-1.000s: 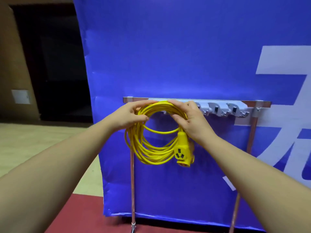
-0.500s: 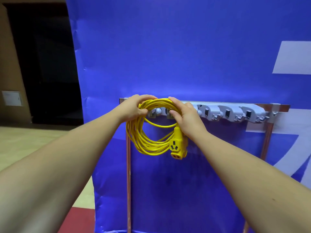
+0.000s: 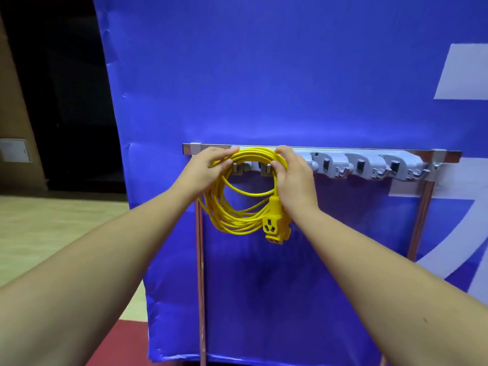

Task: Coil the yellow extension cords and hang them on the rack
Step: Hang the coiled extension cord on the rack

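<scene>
Cord (image 3: 232, 220) at rack (image 3: 364, 165) (in both hands (image 3: 204, 169) (image 3: 295, 180))

One yellow extension cord (image 3: 227, 216), one rack (image 3: 335, 151), three uncovered grey holders (image 3: 361, 165), one left hand (image 3: 207, 166), one right hand (image 3: 293, 179).

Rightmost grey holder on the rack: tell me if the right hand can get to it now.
Probably yes: nothing lies between the right hand and that holder, but the hand grips the yellow cord.

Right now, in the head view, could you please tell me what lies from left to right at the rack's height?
In order: white wall plate → left hand → coiled yellow extension cord → right hand → three grey plastic rack clips.
</scene>
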Motion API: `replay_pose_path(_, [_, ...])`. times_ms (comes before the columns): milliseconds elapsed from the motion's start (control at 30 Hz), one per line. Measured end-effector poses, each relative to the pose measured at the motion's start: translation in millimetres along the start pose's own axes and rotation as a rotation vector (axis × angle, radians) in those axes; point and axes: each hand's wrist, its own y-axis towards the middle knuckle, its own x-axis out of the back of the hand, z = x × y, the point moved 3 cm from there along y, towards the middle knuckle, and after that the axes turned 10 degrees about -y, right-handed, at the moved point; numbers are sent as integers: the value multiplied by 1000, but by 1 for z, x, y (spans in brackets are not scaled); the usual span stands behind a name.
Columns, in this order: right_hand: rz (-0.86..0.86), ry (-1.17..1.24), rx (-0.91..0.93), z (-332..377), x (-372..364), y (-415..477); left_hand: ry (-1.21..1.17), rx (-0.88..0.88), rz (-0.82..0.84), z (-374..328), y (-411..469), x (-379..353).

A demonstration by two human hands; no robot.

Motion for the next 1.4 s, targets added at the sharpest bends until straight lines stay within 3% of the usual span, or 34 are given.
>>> replay_pose_path(133, [-85, -125, 37, 4, 0, -4, -3, 7, -54, -3, 0, -4])
replay_pose_path(300, [-87, 27, -59, -3, -4, -14, 63, 58, -163, 0, -20, -16])
replay_pose_path(533, [213, -115, -5, 0, 20, -29, 8, 108, 27, -27, -32, -8])
replay_pose_path(600, [234, -112, 8, 3, 35, -39, 40, 164, -16, -32, -42, -3])
replay_pose_path(700, [252, -113, -138, -2, 59, -65, 115, 294, -157, -43, -75, -1])
replay_pose_path(767, [305, -157, -219, -11, 74, -99, 114, 366, -163, -50, -107, -8])
replay_pose_path(1067, [730, -298, -537, -96, 110, -332, 62, 699, 346, -52, -325, -129])
replay_pose_path(1400, [1158, -256, -730, -163, 69, -597, 93, 986, 830, 16, -568, -258])
